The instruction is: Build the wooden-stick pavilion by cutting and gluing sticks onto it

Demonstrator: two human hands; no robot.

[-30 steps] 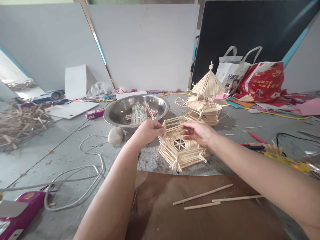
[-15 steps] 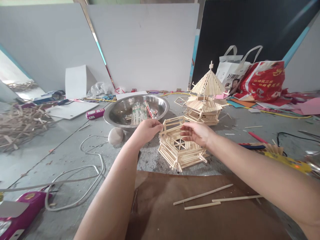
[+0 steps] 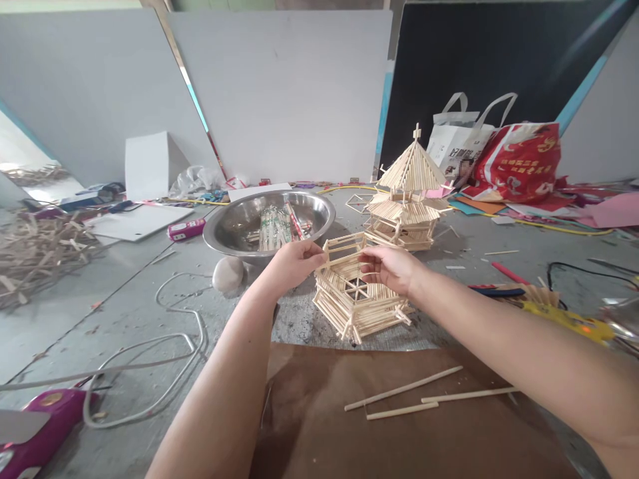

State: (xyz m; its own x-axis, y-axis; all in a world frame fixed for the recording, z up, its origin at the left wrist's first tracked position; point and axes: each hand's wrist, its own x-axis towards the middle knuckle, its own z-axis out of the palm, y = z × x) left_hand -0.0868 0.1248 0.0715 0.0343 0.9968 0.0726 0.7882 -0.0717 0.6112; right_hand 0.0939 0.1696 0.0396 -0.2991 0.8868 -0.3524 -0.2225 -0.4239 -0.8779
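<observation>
A hexagonal stick model [image 3: 355, 299] built of thin wooden sticks stands on the grey floor in front of me. My left hand [image 3: 292, 261] pinches the left end of a small stick frame on the model's top rim. From the right, my right hand [image 3: 390, 268] grips the same frame with curled fingers. A finished stick pagoda [image 3: 407, 196] stands just behind. Three loose sticks [image 3: 404, 387] lie on the brown paper sheet [image 3: 319, 426] near me.
A steel bowl [image 3: 222, 229] holding sticks sits behind my left hand, a pale stone [image 3: 227, 274] beside it. A white cable [image 3: 150, 346] and a magenta tool [image 3: 42, 419] lie left. Stick scraps [image 3: 37, 243] pile far left. Bags [image 3: 519, 163] and coloured paper lie right.
Both hands stay on the stick frame at the model's top. The view has shifted slightly; nothing else has moved.
</observation>
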